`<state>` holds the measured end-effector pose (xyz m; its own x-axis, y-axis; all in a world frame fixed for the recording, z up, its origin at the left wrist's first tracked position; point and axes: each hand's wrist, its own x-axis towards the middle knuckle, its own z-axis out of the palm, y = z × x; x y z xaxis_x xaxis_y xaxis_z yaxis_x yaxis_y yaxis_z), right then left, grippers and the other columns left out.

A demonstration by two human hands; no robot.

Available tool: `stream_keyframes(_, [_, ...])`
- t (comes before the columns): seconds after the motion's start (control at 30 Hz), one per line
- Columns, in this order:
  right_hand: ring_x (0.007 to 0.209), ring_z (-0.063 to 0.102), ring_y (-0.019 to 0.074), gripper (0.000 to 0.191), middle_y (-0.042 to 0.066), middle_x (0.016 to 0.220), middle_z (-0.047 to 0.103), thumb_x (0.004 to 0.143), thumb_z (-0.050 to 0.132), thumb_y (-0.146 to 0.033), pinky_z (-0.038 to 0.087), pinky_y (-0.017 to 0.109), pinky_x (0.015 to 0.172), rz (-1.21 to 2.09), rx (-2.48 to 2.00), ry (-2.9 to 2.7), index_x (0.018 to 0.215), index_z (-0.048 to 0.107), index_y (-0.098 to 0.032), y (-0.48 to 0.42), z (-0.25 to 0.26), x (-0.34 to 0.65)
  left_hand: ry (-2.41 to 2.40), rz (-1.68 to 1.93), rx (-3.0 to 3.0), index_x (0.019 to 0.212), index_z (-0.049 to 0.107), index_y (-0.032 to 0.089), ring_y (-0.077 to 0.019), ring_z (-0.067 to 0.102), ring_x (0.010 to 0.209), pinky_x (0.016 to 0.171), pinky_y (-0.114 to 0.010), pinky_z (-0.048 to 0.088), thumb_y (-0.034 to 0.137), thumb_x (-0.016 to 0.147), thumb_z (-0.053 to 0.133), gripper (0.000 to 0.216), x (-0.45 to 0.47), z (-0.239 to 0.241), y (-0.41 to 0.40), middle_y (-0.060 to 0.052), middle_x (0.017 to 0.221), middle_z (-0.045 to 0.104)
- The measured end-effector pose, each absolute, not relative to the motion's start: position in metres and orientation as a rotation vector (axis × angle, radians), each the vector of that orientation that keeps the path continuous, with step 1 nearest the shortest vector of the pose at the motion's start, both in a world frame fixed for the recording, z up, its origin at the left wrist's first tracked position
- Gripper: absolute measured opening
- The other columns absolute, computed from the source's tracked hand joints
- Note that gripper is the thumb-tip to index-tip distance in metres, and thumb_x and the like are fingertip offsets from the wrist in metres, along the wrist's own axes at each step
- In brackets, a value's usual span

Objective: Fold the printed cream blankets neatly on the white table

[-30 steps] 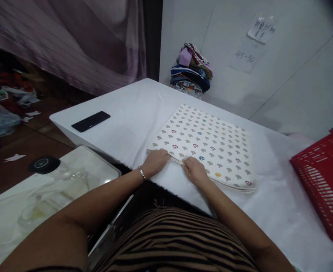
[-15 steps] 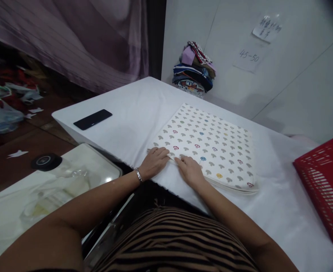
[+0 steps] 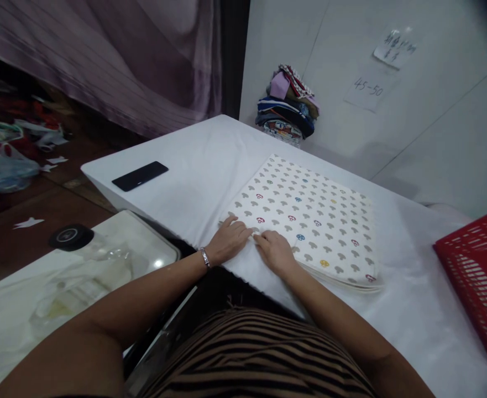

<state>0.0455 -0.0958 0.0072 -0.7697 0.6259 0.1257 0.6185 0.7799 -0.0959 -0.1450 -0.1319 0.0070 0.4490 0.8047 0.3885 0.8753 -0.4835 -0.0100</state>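
Observation:
A folded cream cloth (image 3: 309,215) printed with small grey and coloured mushroom shapes lies flat on the white table (image 3: 202,160). My left hand (image 3: 229,240) rests on its near left corner, fingers stretched flat over the edge. My right hand (image 3: 275,250) lies beside it on the same near edge, fingers curled down against the cloth layers. The two hands almost touch. A bracelet sits on my left wrist.
A black phone (image 3: 140,176) lies at the table's left end. A pile of folded clothes (image 3: 288,106) stands against the back wall. A red plastic basket (image 3: 479,276) sits at the right. A lower side table with clear plastic and a black round object (image 3: 71,236) is left of me.
My right hand has slid left along the cloth's near edge until it meets my left hand, and my left fingers have spread flatter. The view shifted slightly.

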Motion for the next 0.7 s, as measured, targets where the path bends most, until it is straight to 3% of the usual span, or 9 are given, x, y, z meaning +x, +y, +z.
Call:
stream_keyframes(0.2, [0.090, 0.047, 0.0208, 0.028, 0.008, 0.100, 0.056, 0.091, 0.043, -0.026, 0.037, 0.031, 0.079, 0.056, -0.981, -2.805, 0.115, 0.056, -0.018, -0.098, 0.008, 0.039, -1.421, -0.433, -2.496, 0.081, 0.057, 0.018, -0.0157, 0.050, 0.083, 0.098, -0.039, 0.029, 0.014, 0.087, 0.038, 0.021, -0.146, 0.003, -0.129, -0.002, 0.076, 0.057])
stream_keyframes(0.47, [0.091, 0.046, 0.0211, 0.028, 0.009, 0.100, 0.057, 0.092, 0.040, -0.026, 0.037, 0.032, 0.080, 0.050, -0.967, -2.781, 0.114, 0.056, -0.017, -0.098, 0.003, 0.032, -1.470, -0.450, -2.477, 0.081, 0.057, 0.017, -0.0153, 0.050, 0.084, 0.097, -0.038, 0.029, 0.017, 0.088, 0.037, 0.021, -0.144, 0.001, -0.131, -0.002, 0.078, 0.058])
stream_keyframes(0.7, [0.088, 0.046, 0.0209, 0.030, 0.008, 0.096, 0.056, 0.093, 0.036, -0.024, 0.036, 0.030, 0.076, -0.015, -0.955, -2.823, 0.113, 0.058, -0.021, -0.098, 0.004, 0.032, -1.777, -0.673, -2.438, 0.089, 0.061, 0.021, -0.0171, 0.052, 0.096, 0.088, -0.036, 0.036, 0.031, 0.086, 0.048, 0.017, -0.184, 0.005, -0.137, -0.003, 0.099, 0.062])
